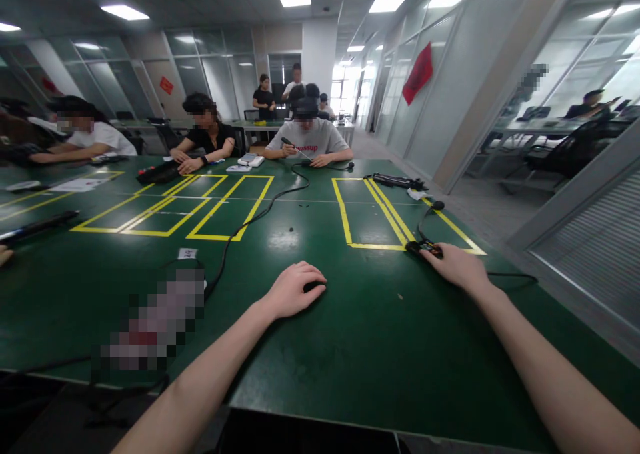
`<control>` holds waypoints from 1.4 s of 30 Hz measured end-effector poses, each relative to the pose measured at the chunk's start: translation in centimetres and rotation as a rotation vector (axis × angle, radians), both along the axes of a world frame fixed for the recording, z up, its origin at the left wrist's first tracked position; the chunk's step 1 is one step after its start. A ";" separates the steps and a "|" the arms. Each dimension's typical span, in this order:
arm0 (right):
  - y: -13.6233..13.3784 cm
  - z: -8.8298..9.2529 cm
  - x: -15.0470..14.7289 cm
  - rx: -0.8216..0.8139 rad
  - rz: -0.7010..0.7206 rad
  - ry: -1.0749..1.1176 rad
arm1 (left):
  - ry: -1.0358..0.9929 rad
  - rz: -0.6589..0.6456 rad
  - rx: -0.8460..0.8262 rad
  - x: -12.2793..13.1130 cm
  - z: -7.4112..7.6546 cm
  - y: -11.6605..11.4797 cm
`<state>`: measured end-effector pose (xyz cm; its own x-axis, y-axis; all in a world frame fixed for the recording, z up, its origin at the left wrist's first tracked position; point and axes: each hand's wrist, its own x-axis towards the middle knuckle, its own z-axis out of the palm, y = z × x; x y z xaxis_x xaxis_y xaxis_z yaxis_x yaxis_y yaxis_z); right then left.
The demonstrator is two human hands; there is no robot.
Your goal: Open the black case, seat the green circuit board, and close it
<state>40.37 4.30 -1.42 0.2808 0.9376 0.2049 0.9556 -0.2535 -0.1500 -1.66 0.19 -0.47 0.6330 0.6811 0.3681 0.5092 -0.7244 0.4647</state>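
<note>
My left hand (299,289) rests on the green tabletop (365,347), fingers loosely curved, with a gap between thumb and forefinger. I see nothing held in it. Farther right, my right hand (457,265) has its fingers on a small black part with thin wires (425,247), near the corner of a yellow tape outline (377,246). The fingers partly hide this part. From it a thin cable rises to a black round-headed piece (438,205). Another black cable (515,276) runs off to the right behind my right wrist.
Left of my left arm lies a blurred-out oblong thing (160,321) with a black cable (230,241) running across the table. A black folded stand-like thing (397,181) lies at the far right edge. Across the table a co-worker (307,134) holds a screwdriver-like tool; other people sit left.
</note>
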 end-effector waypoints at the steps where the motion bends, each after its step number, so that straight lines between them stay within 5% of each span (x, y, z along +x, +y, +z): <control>1: -0.2 0.3 -1.4 -0.047 0.027 -0.013 | -0.001 0.001 -0.003 0.0 0.0 0.0; 5: -2.3 1.0 -8.2 -0.006 0.297 -0.002 | -0.007 0.010 -0.021 0.1 0.2 -0.1; 10: -7.5 1.2 -17.4 -0.005 0.959 0.147 | -0.112 -0.057 0.002 0.1 0.9 -1.2; 13: -9.5 0.9 -20.9 -0.064 1.210 0.211 | -0.100 -0.122 -0.001 0.0 0.9 -1.9; 16: -9.6 0.5 -21.8 -0.032 1.199 0.251 | -0.068 -0.109 -0.006 -0.2 0.9 -2.0; 23: -7.6 0.4 -19.7 0.084 0.929 0.316 | -0.006 -0.087 -0.019 -0.5 1.4 -1.5; 37: -8.5 0.7 -20.1 0.142 1.084 0.463 | 0.057 -0.089 0.011 -0.6 1.4 -0.7; 42: -8.3 0.3 -20.5 0.169 0.992 0.462 | 0.070 -0.107 -0.025 -0.8 1.7 -0.7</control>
<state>19.84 -4.04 -1.13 -0.4971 0.7588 0.4209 0.5668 0.6512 -0.5047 -2.42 -0.49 1.19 0.7261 0.6168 0.3039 0.4618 -0.7649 0.4491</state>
